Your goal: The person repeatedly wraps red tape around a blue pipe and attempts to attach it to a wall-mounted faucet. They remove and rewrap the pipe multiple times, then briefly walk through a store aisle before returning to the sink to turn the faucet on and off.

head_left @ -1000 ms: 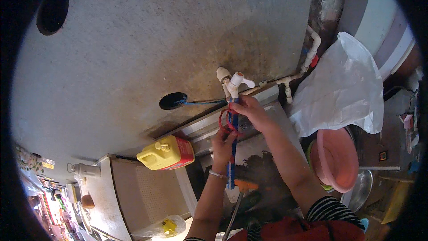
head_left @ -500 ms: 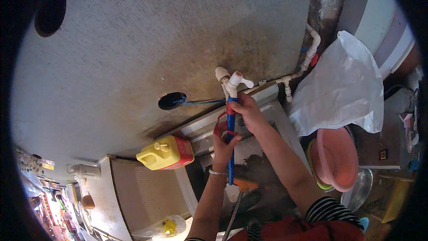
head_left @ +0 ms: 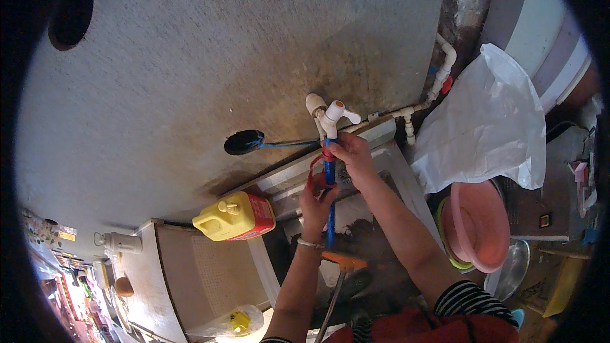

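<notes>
Near the left hand (head_left: 316,206), a yellow jug (head_left: 234,221) bears a red label (head_left: 261,213).

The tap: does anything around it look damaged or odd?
Yes, brownish stains mark the grey wall around the white tap, unlike the cleaner surface higher up. A red strip wound round the blue hose below the tap looks makeshift.

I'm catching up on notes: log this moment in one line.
left hand: holding red strip | right hand: gripping blue tube under white tap | red strip: wrapped around tube's upper part
</notes>
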`<action>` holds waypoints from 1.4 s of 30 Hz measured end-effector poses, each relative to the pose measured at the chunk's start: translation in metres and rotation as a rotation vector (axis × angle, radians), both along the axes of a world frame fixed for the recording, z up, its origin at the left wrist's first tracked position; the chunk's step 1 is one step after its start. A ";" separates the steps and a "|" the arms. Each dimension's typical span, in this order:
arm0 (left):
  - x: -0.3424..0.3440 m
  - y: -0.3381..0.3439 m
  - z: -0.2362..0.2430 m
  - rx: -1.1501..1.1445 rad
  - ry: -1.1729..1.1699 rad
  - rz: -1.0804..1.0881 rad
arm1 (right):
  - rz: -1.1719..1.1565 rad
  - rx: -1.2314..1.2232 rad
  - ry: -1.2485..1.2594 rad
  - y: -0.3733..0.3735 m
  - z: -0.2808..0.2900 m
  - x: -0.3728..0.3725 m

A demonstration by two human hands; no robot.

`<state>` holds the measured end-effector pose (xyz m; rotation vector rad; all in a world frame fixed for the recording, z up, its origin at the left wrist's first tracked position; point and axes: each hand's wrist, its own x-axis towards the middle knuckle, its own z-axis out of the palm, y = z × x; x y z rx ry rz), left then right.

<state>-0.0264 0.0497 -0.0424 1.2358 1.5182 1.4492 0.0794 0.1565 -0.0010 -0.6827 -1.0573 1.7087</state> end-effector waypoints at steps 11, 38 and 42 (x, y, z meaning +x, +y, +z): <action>-0.013 -0.023 -0.016 -0.405 -0.318 -0.269 | 0.197 -0.210 0.545 -0.003 -0.018 -0.003; -0.037 -0.077 -0.004 -0.072 0.162 0.172 | -0.232 -0.025 -0.070 -0.009 -0.004 -0.014; -0.054 -0.105 -0.007 -0.701 -0.266 -0.196 | -0.169 -0.076 0.072 -0.010 -0.002 -0.012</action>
